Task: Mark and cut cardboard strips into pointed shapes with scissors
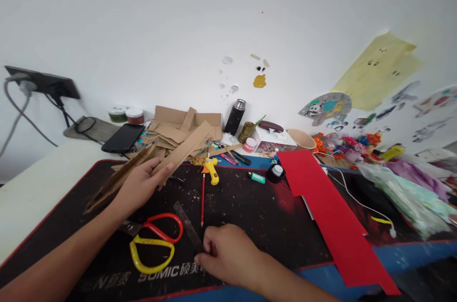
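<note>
A long brown cardboard strip (189, 145) is held by my left hand (143, 180), whose fingers are wrapped round its lower end. The strip slants up to the right over other cardboard. Low in the middle, my right hand (228, 252) pinches the near end of a clear ruler (188, 227) above the dark mat. Between the hands lie scissors (167, 240) with one red and one yellow handle, below my left hand. A red pencil (203, 199) lies upright in view beyond the ruler, its tip towards my right hand. A yellow glue gun (212, 170) touches the pencil's far end.
Cardboard pieces (171, 131) are piled against the wall. A black flask (235, 117) stands beside them. Red sheet material (332, 211) crosses the mat's right side, near a green lighter (256, 178) and black jar (276, 173). A phone (123, 138) lies at the back left.
</note>
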`<state>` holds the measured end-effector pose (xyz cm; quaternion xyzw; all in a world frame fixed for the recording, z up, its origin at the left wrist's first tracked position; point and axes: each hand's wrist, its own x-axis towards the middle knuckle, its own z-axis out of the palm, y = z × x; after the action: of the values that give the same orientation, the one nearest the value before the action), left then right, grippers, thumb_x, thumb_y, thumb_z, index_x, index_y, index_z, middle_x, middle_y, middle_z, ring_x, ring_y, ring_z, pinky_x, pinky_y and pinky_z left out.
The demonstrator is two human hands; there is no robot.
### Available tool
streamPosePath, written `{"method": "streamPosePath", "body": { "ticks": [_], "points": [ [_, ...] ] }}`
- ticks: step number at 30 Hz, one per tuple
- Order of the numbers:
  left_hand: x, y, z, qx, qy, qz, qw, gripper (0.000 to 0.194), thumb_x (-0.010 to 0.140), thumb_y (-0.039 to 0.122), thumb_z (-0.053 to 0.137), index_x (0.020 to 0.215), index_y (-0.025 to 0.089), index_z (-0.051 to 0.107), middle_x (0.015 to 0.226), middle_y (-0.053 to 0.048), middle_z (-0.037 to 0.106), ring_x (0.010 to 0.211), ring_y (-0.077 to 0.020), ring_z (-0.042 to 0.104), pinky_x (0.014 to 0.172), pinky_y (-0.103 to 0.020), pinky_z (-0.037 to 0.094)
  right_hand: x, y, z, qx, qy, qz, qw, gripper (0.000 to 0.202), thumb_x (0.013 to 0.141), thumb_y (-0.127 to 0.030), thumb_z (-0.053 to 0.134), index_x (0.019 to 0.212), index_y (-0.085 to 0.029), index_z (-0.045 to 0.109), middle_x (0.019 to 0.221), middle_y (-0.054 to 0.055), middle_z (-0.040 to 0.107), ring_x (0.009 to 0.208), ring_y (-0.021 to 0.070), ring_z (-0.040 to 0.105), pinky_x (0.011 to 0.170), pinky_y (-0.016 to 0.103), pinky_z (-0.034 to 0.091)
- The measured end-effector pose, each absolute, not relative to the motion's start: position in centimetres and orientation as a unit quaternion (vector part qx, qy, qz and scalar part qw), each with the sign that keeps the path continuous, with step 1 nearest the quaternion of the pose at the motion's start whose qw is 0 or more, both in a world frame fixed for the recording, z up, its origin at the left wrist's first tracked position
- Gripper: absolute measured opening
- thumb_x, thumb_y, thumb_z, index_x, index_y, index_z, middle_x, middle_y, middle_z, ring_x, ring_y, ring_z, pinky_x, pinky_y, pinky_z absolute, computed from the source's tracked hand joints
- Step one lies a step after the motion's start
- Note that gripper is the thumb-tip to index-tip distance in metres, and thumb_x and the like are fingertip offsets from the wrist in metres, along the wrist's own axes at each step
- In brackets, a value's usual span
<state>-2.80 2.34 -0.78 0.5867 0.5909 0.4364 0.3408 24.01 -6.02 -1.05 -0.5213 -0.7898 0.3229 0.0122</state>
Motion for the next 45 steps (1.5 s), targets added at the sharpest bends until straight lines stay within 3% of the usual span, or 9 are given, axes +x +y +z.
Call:
{"method": "streamPosePath", "body": {
  "ticks": [5,9,12,20,28,33,37,42,45],
  "points": [
    [-3.2,2.7,-1.1,0.550,0.561,0.480,0.391,0.055,0.083,0.074,0.072,0.101,0.025,0.055,0.059,0.008,0.059,0.052,-0.0178,0.055,0.056,-0.030,0.045,24.3,-4.2,-1.3,-0.483,-0.694,0.507,0.163,0.033,0.092,-0.038,0.080,0.077,-0.023,0.055,0.063,-0.006,0.058,0.056,0.0137,0.057,0.056,0.024,0.037],
    [-3.6,3.0,-1.4,0.511,0.556,0.507,0.415,0.053,0.083,0.071,0.080,0.093,0.024,0.057,0.059,0.006,0.062,0.053,-0.0164,0.057,0.054,-0.028,0.045,24.2,-1.4,-1.1,-0.446,-0.585,0.637,0.229,0.049,0.090,-0.066,0.076,0.085,-0.025,0.052,0.068,-0.004,0.067,0.051,0.0138,0.063,0.046,0.021,0.039],
    [-3.6,3.2,-1.6,0.455,0.521,0.554,0.464,0.053,0.082,0.068,0.086,0.088,0.023,0.059,0.063,0.005,0.066,0.053,-0.0138,0.058,0.050,-0.024,0.043,23.9,0.7,-1.3,-0.420,-0.566,0.664,0.250,0.056,0.087,-0.073,0.078,0.091,-0.023,0.054,0.075,-0.001,0.074,0.050,0.0131,0.067,0.043,0.019,0.037],
    [-2.2,2.3,-1.9,0.392,0.450,0.532,0.601,0.054,0.068,0.056,0.103,0.095,0.019,0.075,0.083,-0.007,0.082,0.068,-0.0212,0.078,0.056,-0.024,0.057,22.1,4.4,-1.2,-0.400,-0.592,0.649,0.262,0.045,0.091,-0.062,0.076,0.102,-0.020,0.064,0.071,-0.002,0.075,0.038,0.0083,0.052,0.038,0.020,0.033],
    [-1.3,1.4,-2.5,0.392,0.452,0.478,0.643,0.045,0.079,0.056,0.095,0.104,0.019,0.087,0.105,-0.013,0.085,0.091,-0.0260,0.078,0.074,-0.029,0.060,22.2,4.9,-2.8,-0.397,-0.591,0.632,0.306,0.039,0.095,-0.057,0.073,0.103,-0.018,0.070,0.066,-0.003,0.070,0.038,0.0075,0.046,0.039,0.021,0.031],
    [-0.9,0.7,-2.6,0.462,0.477,0.415,0.622,0.037,0.084,0.053,0.092,0.101,0.020,0.085,0.094,-0.009,0.083,0.082,-0.0217,0.072,0.072,-0.029,0.056,22.8,4.3,-2.9,-0.397,-0.593,0.639,0.287,0.037,0.096,-0.055,0.071,0.102,-0.018,0.071,0.067,-0.004,0.069,0.039,0.0069,0.045,0.039,0.020,0.032],
    [-0.4,0.4,-1.8,0.434,0.442,0.435,0.653,0.036,0.087,0.048,0.091,0.107,0.021,0.079,0.112,-0.011,0.082,0.077,-0.0210,0.074,0.064,-0.030,0.058,23.5,4.6,-2.5,-0.408,-0.595,0.636,0.274,0.037,0.096,-0.054,0.071,0.105,-0.019,0.071,0.068,-0.004,0.068,0.039,0.0073,0.045,0.039,0.021,0.033],
    [-0.1,0.7,-1.2,0.373,0.448,0.514,0.630,0.038,0.085,0.052,0.091,0.098,0.018,0.079,0.086,-0.005,0.074,0.065,-0.0152,0.063,0.052,-0.024,0.050,24.3,5.4,-2.5,-0.439,-0.597,0.612,0.277,0.038,0.096,-0.056,0.070,0.105,-0.019,0.070,0.065,-0.004,0.068,0.038,0.0079,0.042,0.038,0.021,0.028],
    [0.0,0.7,-1.4,0.369,0.474,0.527,0.601,0.045,0.086,0.061,0.089,0.092,0.017,0.080,0.086,-0.007,0.074,0.070,-0.0168,0.065,0.056,-0.024,0.053,24.2,5.4,-2.7,-0.441,-0.598,0.610,0.275,0.040,0.095,-0.058,0.070,0.106,-0.019,0.070,0.064,-0.004,0.067,0.039,0.0084,0.041,0.039,0.022,0.027]
  ]
}}
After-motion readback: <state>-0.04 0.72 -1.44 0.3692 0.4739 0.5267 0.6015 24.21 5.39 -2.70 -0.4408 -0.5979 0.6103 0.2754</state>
